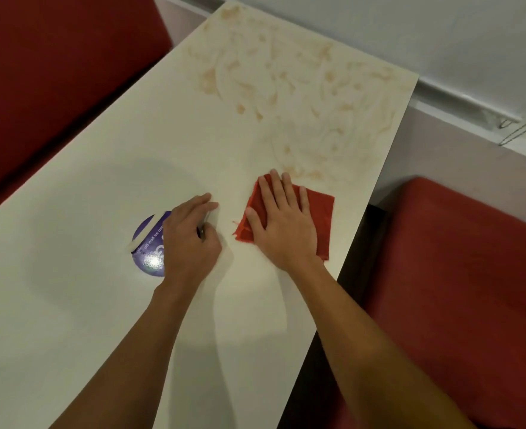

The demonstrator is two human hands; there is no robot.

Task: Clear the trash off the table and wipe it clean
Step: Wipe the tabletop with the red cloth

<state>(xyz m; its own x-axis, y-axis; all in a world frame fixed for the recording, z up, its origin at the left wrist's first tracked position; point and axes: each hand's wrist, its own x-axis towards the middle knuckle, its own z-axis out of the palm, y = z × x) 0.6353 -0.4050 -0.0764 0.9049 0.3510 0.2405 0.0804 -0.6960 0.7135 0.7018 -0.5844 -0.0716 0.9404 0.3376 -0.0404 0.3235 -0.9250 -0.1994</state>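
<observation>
Cloth under flat, straight right fingers may smear brown stains across the surface; left fingers curl, hold unclear.

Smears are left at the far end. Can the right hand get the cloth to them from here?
Likely yes: the right hand presses flat on the red cloth, the nearest brown smears start just past its fingertips, nothing between.

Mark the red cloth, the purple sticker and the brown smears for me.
red cloth (pixel 320 218): head view, on its uncovered right half.
purple sticker (pixel 146 251): head view, on its uncovered purple face.
brown smears (pixel 271 75): head view, near the middle of the smeared patch.
</observation>
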